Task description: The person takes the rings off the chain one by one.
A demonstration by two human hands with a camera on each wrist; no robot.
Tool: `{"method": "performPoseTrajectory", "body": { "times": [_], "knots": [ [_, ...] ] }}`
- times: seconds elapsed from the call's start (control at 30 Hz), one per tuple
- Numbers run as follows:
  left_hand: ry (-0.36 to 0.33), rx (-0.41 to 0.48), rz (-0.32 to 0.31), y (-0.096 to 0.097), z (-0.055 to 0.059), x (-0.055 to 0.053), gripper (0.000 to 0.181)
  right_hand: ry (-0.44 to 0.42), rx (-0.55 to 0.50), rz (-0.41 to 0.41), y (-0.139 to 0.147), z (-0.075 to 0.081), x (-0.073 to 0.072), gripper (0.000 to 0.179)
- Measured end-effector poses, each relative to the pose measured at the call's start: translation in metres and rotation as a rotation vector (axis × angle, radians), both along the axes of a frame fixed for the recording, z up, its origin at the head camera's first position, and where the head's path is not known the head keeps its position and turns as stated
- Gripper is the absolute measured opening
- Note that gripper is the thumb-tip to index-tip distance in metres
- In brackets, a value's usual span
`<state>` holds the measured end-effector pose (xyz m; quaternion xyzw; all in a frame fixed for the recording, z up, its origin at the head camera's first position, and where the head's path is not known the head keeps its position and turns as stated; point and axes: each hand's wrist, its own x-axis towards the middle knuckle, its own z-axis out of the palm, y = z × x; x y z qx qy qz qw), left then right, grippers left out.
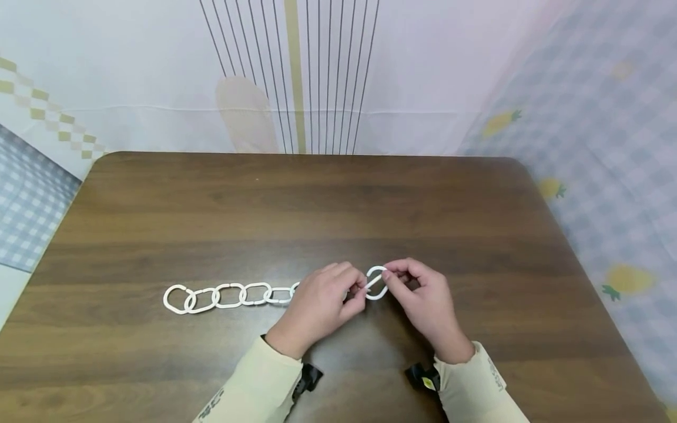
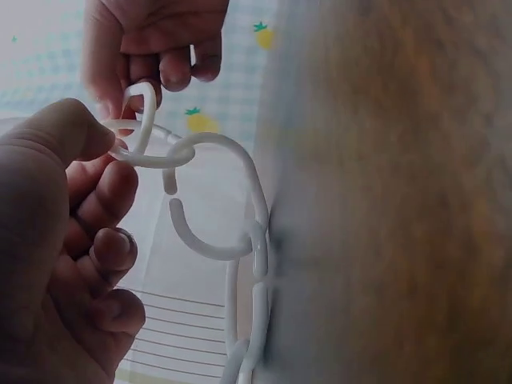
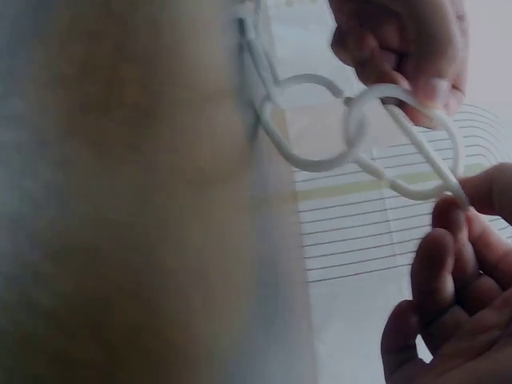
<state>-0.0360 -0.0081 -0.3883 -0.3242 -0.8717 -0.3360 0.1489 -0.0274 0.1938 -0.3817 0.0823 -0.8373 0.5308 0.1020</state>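
A chain of white plastic links stretches from the left along the table to my left hand. Thumb and forefinger of that hand pinch the link at the chain's right end, raised off the tabletop. My right hand pinches a further white link between thumb and fingertips. This link crosses the left hand's link, and the two loops overlap in both wrist views. A small gap shows in the side of the neighbouring chain link. Part of the chain is hidden behind the left hand in the head view.
The brown wooden table has rounded far corners. Behind it hangs a white cloth with dark lines, and a checked cloth with pineapples hangs along the right side. Black straps circle both wrists.
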Motion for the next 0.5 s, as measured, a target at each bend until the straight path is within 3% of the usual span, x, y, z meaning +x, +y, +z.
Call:
{"method": "performPoseTrajectory", "body": {
  "times": [0.1, 0.33, 0.5],
  "knots": [
    [-0.012, -0.001, -0.011, -0.001, 0.0, -0.002, 0.004, -0.023, -0.09, -0.01, -0.002, -0.005, -0.001, 0.004],
    [-0.088, -0.008, 0.014, -0.006, -0.006, -0.005, 0.004, -0.201, -0.348, -0.092, -0.001, -0.024, -0.009, 0.008],
    [-0.118, -0.009, 0.016, -0.006, -0.011, -0.006, 0.004, -0.261, -0.35, -0.086, 0.002, -0.029, -0.013, 0.009]
  ]
}}
